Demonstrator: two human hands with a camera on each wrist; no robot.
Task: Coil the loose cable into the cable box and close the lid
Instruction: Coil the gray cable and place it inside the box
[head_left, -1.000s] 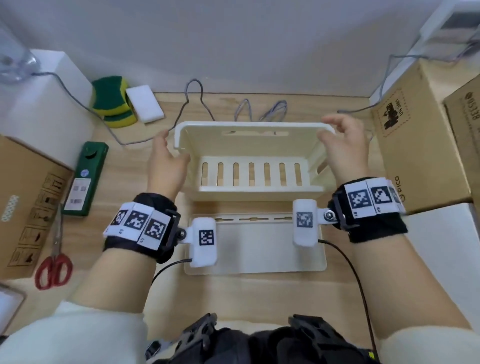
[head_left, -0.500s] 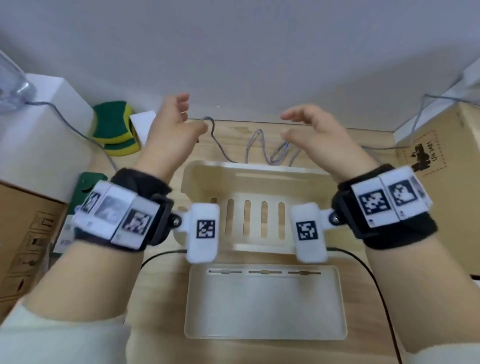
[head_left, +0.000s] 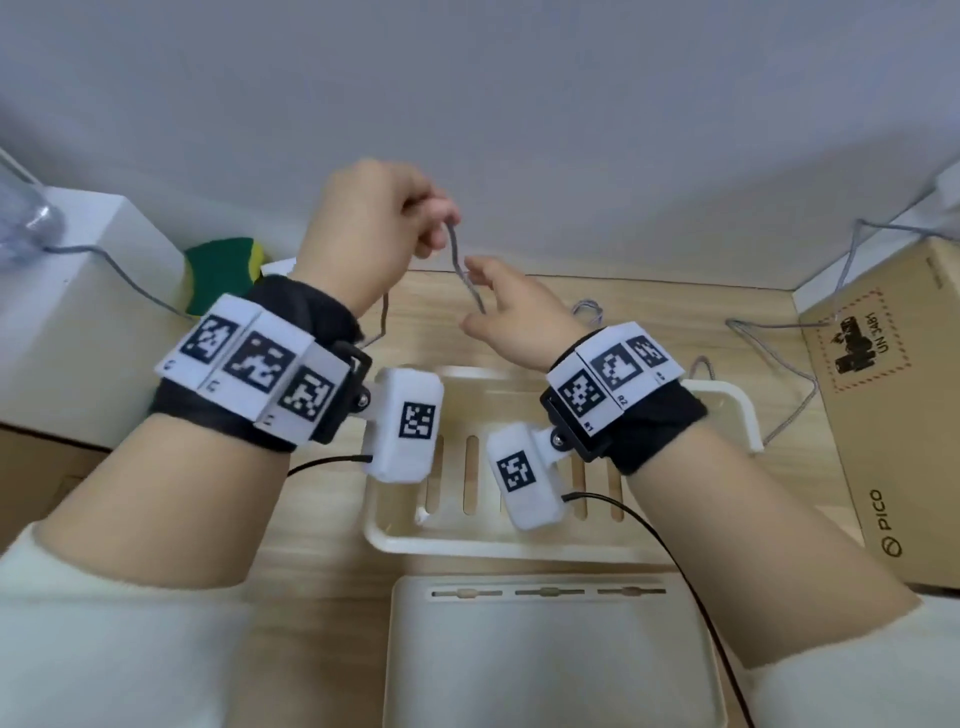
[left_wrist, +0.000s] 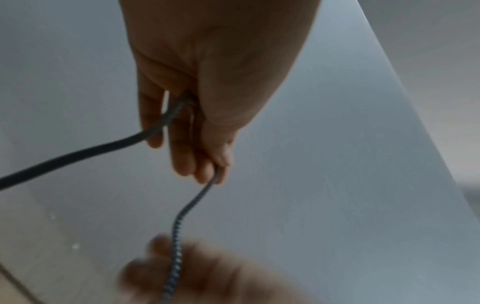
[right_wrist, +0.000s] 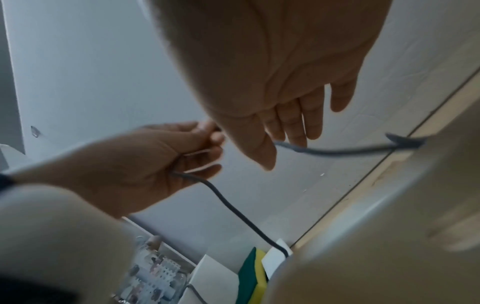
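Observation:
In the head view my left hand is raised near the wall and pinches a grey braided cable. The cable hangs down past my right hand, whose fingers are straight and spread; it runs between that hand's thumb and fingers. The left wrist view shows the left hand gripping the cable, with a second strand leaving to the left. In the right wrist view the right hand touches the cable. Under both wrists stands the cream cable box, open, with its lid flat in front.
More of the cable lies in loops on the wooden table at the right, leading up to a cardboard box. A green and yellow sponge and a white box sit at the back left. The wall is close behind.
Both hands left the sides of the cable box and rose toward the wall. The left hand has taken hold of the cable and lifted it; the right hand has come to the cable below.

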